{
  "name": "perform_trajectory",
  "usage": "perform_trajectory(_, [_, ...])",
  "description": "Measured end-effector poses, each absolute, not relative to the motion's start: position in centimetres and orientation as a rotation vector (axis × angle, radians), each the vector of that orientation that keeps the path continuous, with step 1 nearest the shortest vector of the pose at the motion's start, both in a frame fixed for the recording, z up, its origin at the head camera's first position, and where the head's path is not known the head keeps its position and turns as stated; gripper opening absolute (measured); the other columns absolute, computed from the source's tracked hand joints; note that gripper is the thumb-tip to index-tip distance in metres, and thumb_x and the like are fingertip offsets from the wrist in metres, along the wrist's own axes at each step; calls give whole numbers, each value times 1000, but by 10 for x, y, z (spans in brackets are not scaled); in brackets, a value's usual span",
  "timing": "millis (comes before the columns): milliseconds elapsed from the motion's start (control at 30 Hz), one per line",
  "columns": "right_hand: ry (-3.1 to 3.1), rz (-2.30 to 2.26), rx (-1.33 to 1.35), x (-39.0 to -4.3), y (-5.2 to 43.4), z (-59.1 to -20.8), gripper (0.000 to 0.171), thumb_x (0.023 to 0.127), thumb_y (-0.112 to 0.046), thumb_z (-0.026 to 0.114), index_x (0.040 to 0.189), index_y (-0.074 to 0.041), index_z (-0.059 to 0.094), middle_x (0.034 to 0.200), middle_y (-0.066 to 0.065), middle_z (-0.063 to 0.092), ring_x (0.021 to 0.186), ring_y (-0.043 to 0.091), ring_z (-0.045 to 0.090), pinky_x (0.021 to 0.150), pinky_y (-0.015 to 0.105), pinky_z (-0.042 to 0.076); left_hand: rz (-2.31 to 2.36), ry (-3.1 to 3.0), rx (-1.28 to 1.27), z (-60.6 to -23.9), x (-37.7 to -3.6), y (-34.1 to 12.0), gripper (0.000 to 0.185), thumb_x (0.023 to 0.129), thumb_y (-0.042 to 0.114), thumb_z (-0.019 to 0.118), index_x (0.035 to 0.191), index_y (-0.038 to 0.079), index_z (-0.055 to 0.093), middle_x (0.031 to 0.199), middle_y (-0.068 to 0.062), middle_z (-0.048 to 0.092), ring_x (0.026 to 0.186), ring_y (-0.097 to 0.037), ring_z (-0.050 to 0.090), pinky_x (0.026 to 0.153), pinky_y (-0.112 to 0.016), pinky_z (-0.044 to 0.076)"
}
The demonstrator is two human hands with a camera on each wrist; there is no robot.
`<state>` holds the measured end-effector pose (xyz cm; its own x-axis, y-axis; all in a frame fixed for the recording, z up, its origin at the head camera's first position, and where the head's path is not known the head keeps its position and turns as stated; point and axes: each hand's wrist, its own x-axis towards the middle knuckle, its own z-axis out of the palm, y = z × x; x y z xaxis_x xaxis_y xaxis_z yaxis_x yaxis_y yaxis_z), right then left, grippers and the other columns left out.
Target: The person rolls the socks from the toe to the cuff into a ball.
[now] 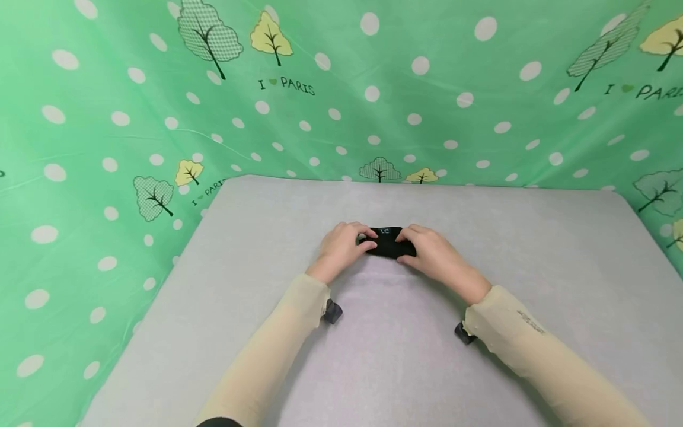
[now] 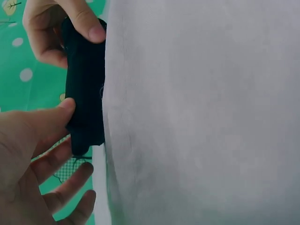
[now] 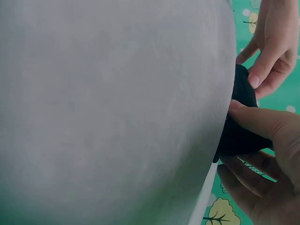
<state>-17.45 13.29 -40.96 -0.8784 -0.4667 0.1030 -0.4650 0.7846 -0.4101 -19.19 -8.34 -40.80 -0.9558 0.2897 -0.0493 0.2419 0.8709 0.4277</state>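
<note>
Item: small black folded fabric piece with pale lettering [image 1: 388, 242], lying mid-table on the grey cloth-covered table [image 1: 480, 356].
Left hand [image 1: 341, 248]: thumb and fingers pinch the fabric's left end.
Right hand [image 1: 431, 252]: fingers curl round the right end.
Backdrop: green polka-dot curtain with tree prints [image 1: 107, 118].
Step, as judged: folding or rolling the piece compact. The next move likely calls for both hands holding even pressure so the bundle stays tight.

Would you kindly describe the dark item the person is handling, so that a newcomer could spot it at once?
Start at the grey table in front of the green dotted backdrop. Near its middle, the left hand and right hand meet on a small folded black cloth. It is the only dark thing there and carries pale lettering.
</note>
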Motion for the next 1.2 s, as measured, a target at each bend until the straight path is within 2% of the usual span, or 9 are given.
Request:
perform_trajectory(167, [2956, -724, -750, -178, 132, -411, 28, 87, -17, 78, 111, -5, 70, 113, 15, 71, 114, 35, 65, 102, 52, 49, 574, 2941, 516, -409, -192, -85, 37, 86, 39, 78, 119, 25, 71, 132, 8, 64, 121, -20, 53, 103, -38, 48])
perform_trajectory(333, [2914, -794, -657, -185, 134, -411, 29, 90, -17, 74, 114, -2, 70, 119, 19, 70, 119, 38, 62, 105, 54, 47, 508, 2987, 609, -410, -197, -84, 34, 90, 41, 72, 120, 23, 72, 133, 10, 61, 121, -17, 47, 104, -34, 46])
perform_trajectory(533, [2838, -825, -508, -194, 139, -410, 36, 95, -23, 68, 122, 0, 67, 128, 23, 66, 126, 41, 57, 107, 56, 44, 595, 2925, 466, -410, -206, -79, 34, 95, 45, 64, 122, 26, 71, 129, 7, 67, 113, -19, 53, 97, -39, 50])
perform_trajectory(633, [2792, -848, -449, -200, 141, -409, 39, 97, -25, 65, 125, 2, 65, 128, 24, 65, 125, 42, 57, 106, 56, 44, 625, 2902, 405, -408, -212, -74, 32, 97, 45, 61, 121, 27, 71, 126, 4, 70, 115, -23, 57, 97, -42, 50])
perform_trajectory(733, [2734, -867, -384, -206, 143, -407, 42, 98, -26, 62, 127, 4, 62, 120, 26, 67, 110, 39, 64, 96, 51, 50, 627, 2881, 337, -405, -217, -69, 31, 98, 45, 60, 120, 26, 70, 124, 2, 71, 115, -24, 61, 95, -41, 51])
perform_trajectory(867, [2651, -893, -292, -215, 144, -401, 42, 98, -26, 62, 127, 5, 59, 108, 25, 69, 86, 29, 65, 82, 42, 51, 601, 2864, 235, -400, -223, -61, 30, 98, 46, 60, 117, 24, 66, 116, 1, 72, 96, -19, 64, 77, -35, 51])
perform_trajectory(1000, [2570, -931, -226, -223, 146, -396, 36, 98, -24, 63, 125, -3, 52, 117, 27, 65, 79, 22, 69, 82, 39, 51, 542, 2850, 170, -396, -230, -55, 27, 98, 47, 59, 113, 25, 62, 107, 0, 71, 82, -18, 60, 65, -31, 45])
perform_trajectory(1100, [2517, -959, -201, -229, 145, -394, 31, 98, -21, 63, 122, -5, 51, 131, 30, 58, 75, 18, 70, 80, 37, 54, 543, 2861, 158, -396, -235, -51, 24, 98, 44, 60, 112, 25, 60, 115, -2, 65, 94, -21, 59, 73, -34, 49])
perform_trajectory(1200, [2468, -993, -189, -234, 143, -394, 27, 98, -18, 63, 118, -3, 54, 137, 31, 53, 73, 17, 69, 75, 33, 58, 517, 2935, 262, -398, -235, -49, 14, 99, 35, 62, 110, 26, 61, 125, 0, 58, 112, -23, 54, 90, -39, 49])
